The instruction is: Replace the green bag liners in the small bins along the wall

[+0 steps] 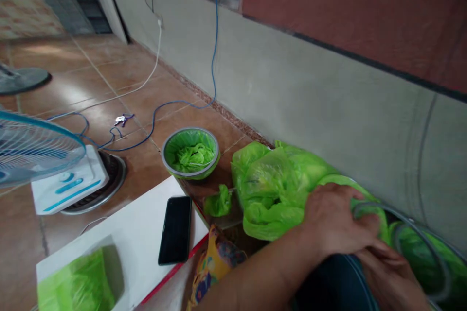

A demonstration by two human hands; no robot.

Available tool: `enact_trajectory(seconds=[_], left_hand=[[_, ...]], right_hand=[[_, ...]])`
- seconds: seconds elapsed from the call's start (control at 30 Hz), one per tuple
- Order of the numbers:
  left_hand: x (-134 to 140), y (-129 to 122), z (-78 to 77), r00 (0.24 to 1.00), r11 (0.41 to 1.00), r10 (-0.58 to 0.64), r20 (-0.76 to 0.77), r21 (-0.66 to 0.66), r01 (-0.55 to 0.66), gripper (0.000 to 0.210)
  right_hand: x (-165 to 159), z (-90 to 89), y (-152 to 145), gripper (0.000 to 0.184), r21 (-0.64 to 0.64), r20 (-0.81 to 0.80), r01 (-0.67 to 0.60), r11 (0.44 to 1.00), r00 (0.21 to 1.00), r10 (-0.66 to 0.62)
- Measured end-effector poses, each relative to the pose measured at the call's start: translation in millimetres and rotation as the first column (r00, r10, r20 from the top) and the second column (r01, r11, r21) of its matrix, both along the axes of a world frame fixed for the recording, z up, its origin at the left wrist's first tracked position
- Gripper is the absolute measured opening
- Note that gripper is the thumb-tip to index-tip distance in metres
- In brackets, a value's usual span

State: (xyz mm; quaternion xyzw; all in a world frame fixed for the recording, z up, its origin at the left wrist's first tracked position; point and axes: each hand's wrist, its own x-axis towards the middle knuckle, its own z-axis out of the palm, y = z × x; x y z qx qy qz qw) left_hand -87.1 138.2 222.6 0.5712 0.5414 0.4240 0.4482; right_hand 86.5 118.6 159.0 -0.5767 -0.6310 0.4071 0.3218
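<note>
My left hand (333,216) reaches across from the bottom, its fingers curled at the end of a curved grey ring (412,226) with a bit of green plastic beside the thumb. Just below it, my right hand (388,269) comes from the lower right. Its fingers are bent close to the left hand and partly hidden, so what they hold is unclear. A large bundle of green plastic bags (273,184) lies against the wall to the left of my hands. More green plastic (419,252) shows inside the grey ring.
A grey-rimmed bowl (167,153) holds green bags. A phone (175,231) and a green plastic packet (78,282) lie on a white board (138,252). A fan (69,180) stands left. Blue cable (171,103) and keys (122,119) lie on the tiles.
</note>
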Motion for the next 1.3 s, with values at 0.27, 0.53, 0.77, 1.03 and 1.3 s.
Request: enact_trajectory(seconds=[0.27,0.53,0.77,1.03,1.3], left_hand=[[17.5,-11.5,-8.8,0.87,0.854,-0.474,-0.133,0.171,0.491,0.039],[55.4,-12.3,-33.3,0.868,0.876,-0.29,-0.404,0.253,0.41,0.028],[55.3,-7.5,-32.1,0.826,0.952,0.13,-0.549,0.301,0.05,0.028],[56.5,8.7,-42.0,0.942,0.961,0.178,-0.285,0.255,-0.104,0.029],[88.2,-5.6,-52.3,0.987,0.957,-0.08,-0.136,0.267,0.114,0.027]], right_hand=[[50.7,85.0,-23.9,0.037,0.191,0.023,0.216,0.958,0.974,-0.224],[111.9,100.2,-53.7,0.038,0.619,0.478,-0.007,0.785,0.796,-0.371],[158.9,52.1,-68.1,0.044,0.7,0.411,0.211,0.682,0.662,-0.627],[227.4,22.9,-62.0,0.035,0.471,0.573,0.361,0.805,0.568,-0.59],[177.0,32.2,-64.8,0.048,0.34,0.424,0.221,0.914,0.832,-0.359]])
